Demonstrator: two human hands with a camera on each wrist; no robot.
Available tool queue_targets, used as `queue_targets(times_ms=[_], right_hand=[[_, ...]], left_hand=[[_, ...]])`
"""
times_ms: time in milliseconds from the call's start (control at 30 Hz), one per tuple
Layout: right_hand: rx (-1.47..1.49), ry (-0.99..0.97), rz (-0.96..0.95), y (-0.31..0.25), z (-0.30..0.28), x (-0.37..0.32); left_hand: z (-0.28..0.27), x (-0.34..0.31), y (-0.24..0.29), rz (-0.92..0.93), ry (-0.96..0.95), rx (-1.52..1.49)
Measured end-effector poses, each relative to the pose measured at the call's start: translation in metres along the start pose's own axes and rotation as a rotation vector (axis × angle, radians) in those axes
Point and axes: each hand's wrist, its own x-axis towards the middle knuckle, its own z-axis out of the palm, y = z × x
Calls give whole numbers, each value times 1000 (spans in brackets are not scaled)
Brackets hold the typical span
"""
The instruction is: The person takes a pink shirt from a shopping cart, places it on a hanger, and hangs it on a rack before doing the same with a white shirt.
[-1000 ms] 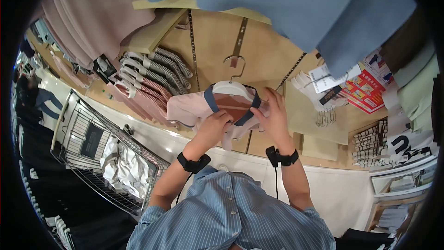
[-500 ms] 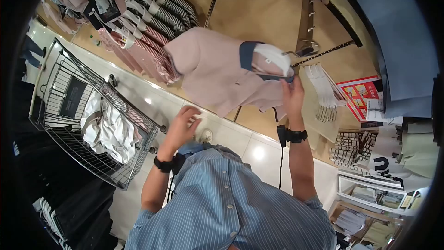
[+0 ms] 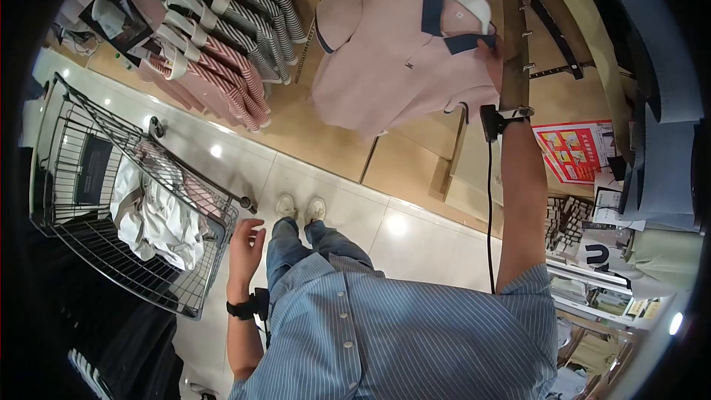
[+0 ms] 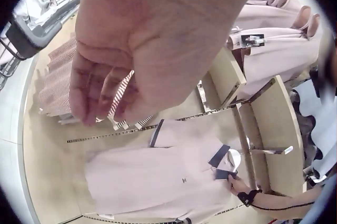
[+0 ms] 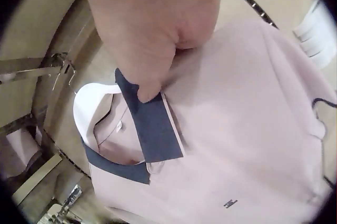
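My right hand (image 3: 489, 59) holds a pink polo shirt (image 3: 389, 59) at its navy collar (image 3: 435, 11), up against the wooden display wall. In the right wrist view the thumb (image 5: 150, 91) lies over the collar, while the other fingers are hidden behind the cloth. A white hanger (image 5: 87, 111) sits inside the neck opening, its metal hook (image 5: 72, 76) close to a metal rail. A metal bar (image 3: 516, 44) partly covers the hand in the head view. Low beside my body, my left hand (image 3: 246, 248) is empty, its fingers loosely curled.
Striped shirts (image 3: 222, 44) hang left of the polo. A wire shopping cart (image 3: 78, 231) with white garments (image 3: 159, 215) stands at the left. Blue garments (image 3: 670, 89) hang at the right, near a red and yellow sign (image 3: 574, 152).
The left hand let go of the collar and dropped to my side. The right hand carried the polo upward and toward the rail, and the shirt turned so its front shows.
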Motion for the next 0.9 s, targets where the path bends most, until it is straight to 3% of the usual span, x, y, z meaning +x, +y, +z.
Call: queue_targets(times_ms=[100,200,267,300,333,367,467,533,600,633,667,700,767,800,833,867,900], right_hand=[[-57,-25,-36,63,-4,32],[-136,51,-328,71,-4,47],[-607,77,-328,80,-1,65],[-917,64,-127,73,-10,59],[-1244,-12,66,28,-10,43],[-1269,43,-18,38,-14,34],[-1155,163,317,-7,0,-20],[-1156,422,226,9,21,-70],[-1047,371,146,1,38,-140],[-947,234,148,-4,44,-182],[-1013,169,26,31,57,-228],[-955,-46,163,22,64,-277],[-785,-701,502,22,56,-367],[-668,-625,522,56,62,-447],[-597,-898,733,98,65,-514],[-563,-1035,958,74,57,-554],[-500,-1027,1070,95,59,-623]], left_hand=[[-6,-3,-2,-52,27,22],[-12,-5,-30,-99,26,19],[-16,-5,-33,-93,30,34],[-17,-3,-36,-93,17,44],[-16,0,-38,-89,3,52],[-16,2,-43,-85,-13,77],[-15,9,-43,9,-53,189],[-15,16,-44,30,-105,317],[-11,27,-47,49,-162,419],[-10,36,-64,177,-188,488],[-9,37,-50,113,-231,437],[-7,45,-53,187,-290,461],[-8,54,-57,262,-400,527],[-7,60,-55,270,-439,563],[-3,66,-51,280,-479,595],[1,72,-50,283,-496,621],[0,77,-50,282,-511,652]])
